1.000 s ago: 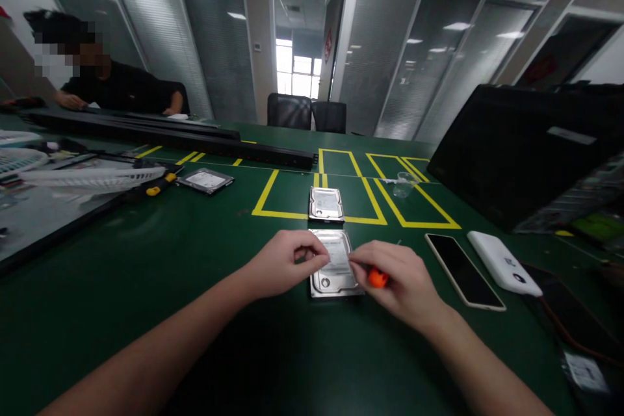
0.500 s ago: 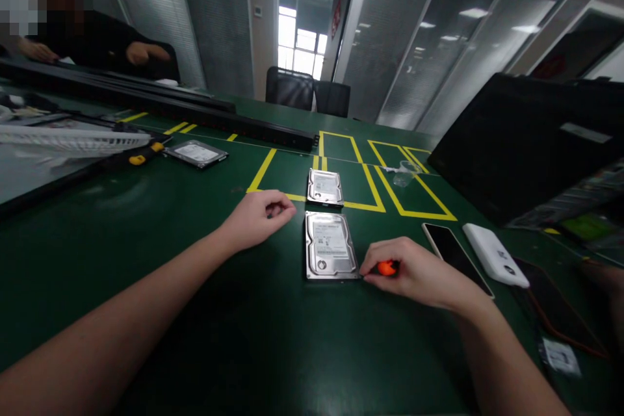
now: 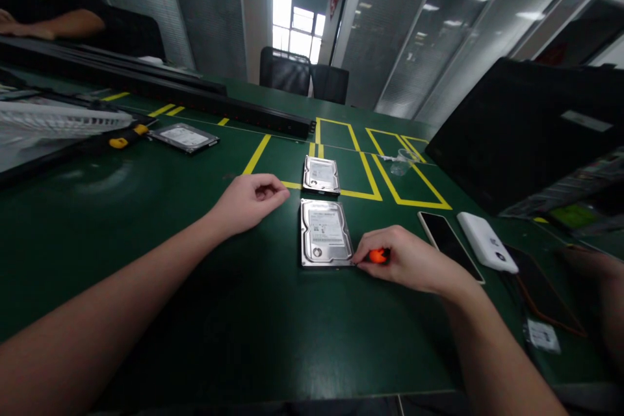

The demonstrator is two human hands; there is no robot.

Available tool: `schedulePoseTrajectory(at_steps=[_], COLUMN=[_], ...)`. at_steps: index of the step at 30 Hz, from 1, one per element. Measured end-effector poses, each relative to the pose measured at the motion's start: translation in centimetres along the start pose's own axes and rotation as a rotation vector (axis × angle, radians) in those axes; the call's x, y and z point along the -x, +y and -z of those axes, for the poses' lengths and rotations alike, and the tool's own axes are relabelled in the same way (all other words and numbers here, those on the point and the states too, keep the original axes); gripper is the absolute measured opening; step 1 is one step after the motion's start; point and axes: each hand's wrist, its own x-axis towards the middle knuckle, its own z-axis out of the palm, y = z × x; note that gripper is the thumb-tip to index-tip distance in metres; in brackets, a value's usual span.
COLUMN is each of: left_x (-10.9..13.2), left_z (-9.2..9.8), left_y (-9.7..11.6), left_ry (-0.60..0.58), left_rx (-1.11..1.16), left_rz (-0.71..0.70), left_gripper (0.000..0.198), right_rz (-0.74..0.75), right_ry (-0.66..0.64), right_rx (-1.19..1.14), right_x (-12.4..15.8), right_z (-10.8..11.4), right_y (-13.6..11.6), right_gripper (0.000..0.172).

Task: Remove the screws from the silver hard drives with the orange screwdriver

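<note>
A silver hard drive (image 3: 325,232) lies flat on the green table (image 3: 273,331), label up, in front of me. A second, similar hard drive (image 3: 320,173) lies just beyond it. At the near drive's lower right corner, my right hand (image 3: 394,257) is closed around a screwdriver with an orange and black handle (image 3: 379,255); its tip is hidden by the fingers. My left hand (image 3: 256,203) rests to the left of both drives, apart from them. Its fingers are curled to the thumb, and anything small between them is hidden.
A phone (image 3: 451,244) and a white power bank (image 3: 487,242) lie right of my right hand, below a large black case (image 3: 507,136). Another hard drive (image 3: 184,137) and a yellow-black tool (image 3: 127,136) lie left. Long black bars (image 3: 195,101) cross behind. Another person (image 3: 53,13) sits far left.
My view has shifted slightly, so the table's things sit higher and a little left. Both my hands keep their places by the drives. The person at far left has moved their arms.
</note>
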Motion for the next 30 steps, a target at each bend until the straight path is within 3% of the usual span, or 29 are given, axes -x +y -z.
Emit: schedulePoseTrajectory(at_steps=[30], left_x=[0.16], left_z=[0.03], left_y=[0.66], left_ry=[-0.009], left_rx=[-0.008], left_rz=[0.025], left_gripper=[0.033], right_rz=[-0.040], right_ry=[-0.021], right_rx=[0.039], right_x=[0.18], right_z=[-0.15], right_y=[0.18], right_gripper=[0.014])
